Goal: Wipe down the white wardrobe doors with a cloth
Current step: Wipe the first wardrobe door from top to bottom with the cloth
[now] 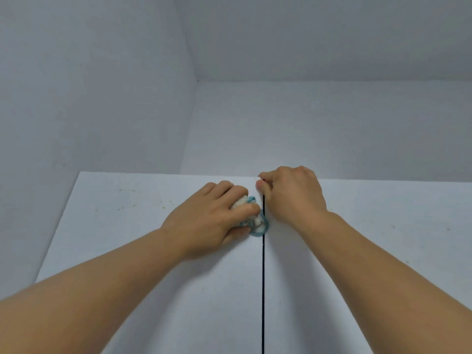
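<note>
Two white wardrobe doors fill the lower view, the left door (143, 251) and the right door (383, 251), split by a dark vertical gap (263, 290). My left hand (207, 221) presses a bunched white cloth with a blue edge (258, 223) against the left door, just left of the gap near the top edge. My right hand (293, 195) rests at the top of the right door beside the gap, fingers curled over the door's top inner corner. Small brownish specks dot the left door near its top.
A white side wall (89, 98) stands to the left, meeting the back wall (332, 129) and the ceiling (332, 34) in a corner above the wardrobe. A few specks also mark the right door toward its right side.
</note>
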Demonstrator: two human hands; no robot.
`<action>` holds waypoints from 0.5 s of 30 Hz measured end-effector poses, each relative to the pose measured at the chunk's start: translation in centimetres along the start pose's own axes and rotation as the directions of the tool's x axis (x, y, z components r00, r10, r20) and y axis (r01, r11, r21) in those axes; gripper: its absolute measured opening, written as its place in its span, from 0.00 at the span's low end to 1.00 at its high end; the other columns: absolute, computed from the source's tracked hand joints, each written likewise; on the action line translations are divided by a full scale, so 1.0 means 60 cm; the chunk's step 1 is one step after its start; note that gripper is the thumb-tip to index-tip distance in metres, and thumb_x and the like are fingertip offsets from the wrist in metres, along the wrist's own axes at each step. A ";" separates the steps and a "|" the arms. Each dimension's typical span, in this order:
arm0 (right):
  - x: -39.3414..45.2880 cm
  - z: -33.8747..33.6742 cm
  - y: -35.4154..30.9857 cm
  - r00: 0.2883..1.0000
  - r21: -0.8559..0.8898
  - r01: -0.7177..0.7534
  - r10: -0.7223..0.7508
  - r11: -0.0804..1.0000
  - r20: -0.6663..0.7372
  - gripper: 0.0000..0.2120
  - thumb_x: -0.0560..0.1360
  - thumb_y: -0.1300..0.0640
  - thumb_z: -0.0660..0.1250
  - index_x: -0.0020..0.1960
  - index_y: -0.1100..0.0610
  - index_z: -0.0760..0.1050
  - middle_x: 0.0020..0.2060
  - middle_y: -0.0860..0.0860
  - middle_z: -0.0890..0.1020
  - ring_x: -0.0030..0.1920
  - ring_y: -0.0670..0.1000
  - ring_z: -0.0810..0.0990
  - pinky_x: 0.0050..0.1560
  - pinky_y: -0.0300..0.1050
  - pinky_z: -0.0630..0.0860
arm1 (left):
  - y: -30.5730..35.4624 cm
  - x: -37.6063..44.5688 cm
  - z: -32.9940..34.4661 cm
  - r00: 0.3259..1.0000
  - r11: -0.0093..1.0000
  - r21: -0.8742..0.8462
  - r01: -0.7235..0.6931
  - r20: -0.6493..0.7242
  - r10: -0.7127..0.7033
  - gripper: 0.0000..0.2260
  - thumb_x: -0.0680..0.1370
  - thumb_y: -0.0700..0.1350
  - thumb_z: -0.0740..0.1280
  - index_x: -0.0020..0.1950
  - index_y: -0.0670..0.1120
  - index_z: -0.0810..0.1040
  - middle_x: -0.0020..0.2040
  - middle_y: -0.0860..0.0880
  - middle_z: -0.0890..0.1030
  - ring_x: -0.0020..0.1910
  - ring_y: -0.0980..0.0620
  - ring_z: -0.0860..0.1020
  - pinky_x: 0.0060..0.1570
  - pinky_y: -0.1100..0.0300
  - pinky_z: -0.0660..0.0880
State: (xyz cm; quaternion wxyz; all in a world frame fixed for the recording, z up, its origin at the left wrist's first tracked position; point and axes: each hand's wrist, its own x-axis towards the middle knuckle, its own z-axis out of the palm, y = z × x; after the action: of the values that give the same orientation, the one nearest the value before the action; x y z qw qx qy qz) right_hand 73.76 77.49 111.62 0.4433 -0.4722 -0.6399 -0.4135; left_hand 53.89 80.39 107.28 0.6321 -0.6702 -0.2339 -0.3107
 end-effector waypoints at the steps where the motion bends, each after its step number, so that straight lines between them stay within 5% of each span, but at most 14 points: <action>1: -0.003 0.003 0.003 1.000 -0.007 -0.008 0.008 1.000 0.012 0.16 0.85 0.48 0.57 0.46 0.50 0.81 0.34 0.46 0.74 0.41 0.54 0.70 0.70 0.51 0.66 | -0.012 0.004 -0.002 1.000 1.000 0.022 -0.021 0.020 0.021 0.15 0.82 0.58 0.59 0.65 0.54 0.73 0.60 0.50 0.75 0.57 0.45 0.73 0.55 0.51 0.71; 3: -0.001 0.001 0.005 1.000 0.006 -0.024 0.024 1.000 0.008 0.16 0.85 0.48 0.57 0.45 0.50 0.80 0.32 0.45 0.70 0.41 0.54 0.69 0.68 0.50 0.66 | -0.031 0.020 -0.003 0.983 0.983 0.021 0.183 0.003 -0.183 0.16 0.82 0.59 0.55 0.64 0.55 0.73 0.62 0.50 0.75 0.60 0.44 0.72 0.58 0.51 0.67; 5: -0.002 0.004 0.002 1.000 0.024 -0.029 0.028 0.999 0.014 0.16 0.85 0.49 0.57 0.47 0.50 0.81 0.35 0.46 0.73 0.43 0.56 0.73 0.68 0.50 0.64 | -0.025 0.031 -0.002 0.864 0.861 -0.091 0.501 -0.008 -0.504 0.16 0.81 0.59 0.55 0.64 0.56 0.72 0.63 0.49 0.73 0.61 0.43 0.70 0.59 0.50 0.64; 6: -0.006 0.005 0.002 1.000 0.023 -0.024 0.023 0.999 0.011 0.15 0.85 0.49 0.57 0.48 0.50 0.81 0.37 0.47 0.75 0.46 0.56 0.76 0.69 0.51 0.64 | -0.006 0.029 0.000 0.835 0.827 -0.131 0.546 0.006 -0.550 0.15 0.80 0.58 0.56 0.64 0.56 0.72 0.63 0.49 0.73 0.61 0.42 0.69 0.58 0.49 0.64; 11: -0.010 0.009 0.003 0.999 0.026 -0.043 0.043 0.999 0.004 0.16 0.85 0.49 0.56 0.53 0.49 0.83 0.48 0.47 0.85 0.53 0.54 0.81 0.75 0.52 0.60 | 0.005 -0.011 0.003 0.985 0.983 -0.070 0.172 0.014 -0.171 0.14 0.81 0.57 0.57 0.64 0.56 0.73 0.62 0.51 0.74 0.58 0.45 0.71 0.54 0.50 0.70; 13: -0.005 0.011 0.004 0.999 0.026 -0.045 0.045 0.999 0.001 0.16 0.84 0.49 0.56 0.47 0.49 0.81 0.40 0.47 0.83 0.48 0.54 0.79 0.75 0.53 0.60 | -0.033 0.001 0.003 0.950 0.950 -0.041 0.311 0.016 -0.310 0.15 0.81 0.59 0.54 0.64 0.57 0.72 0.62 0.51 0.74 0.57 0.45 0.71 0.54 0.50 0.69; 15: -0.002 0.013 0.005 0.999 0.023 -0.049 0.049 0.999 0.002 0.17 0.84 0.50 0.56 0.40 0.51 0.76 0.34 0.46 0.77 0.43 0.54 0.76 0.74 0.55 0.61 | -0.029 0.014 0.001 0.847 0.840 -0.124 0.528 -0.001 -0.532 0.16 0.80 0.58 0.54 0.63 0.56 0.73 0.62 0.49 0.74 0.57 0.42 0.71 0.54 0.48 0.68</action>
State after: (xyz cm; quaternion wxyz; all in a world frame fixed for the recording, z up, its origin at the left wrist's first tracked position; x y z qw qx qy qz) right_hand 73.92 78.25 111.33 0.4584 -0.4828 -0.6332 -0.3947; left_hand 53.28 80.52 109.11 0.4846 -0.6102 -0.3800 -0.4984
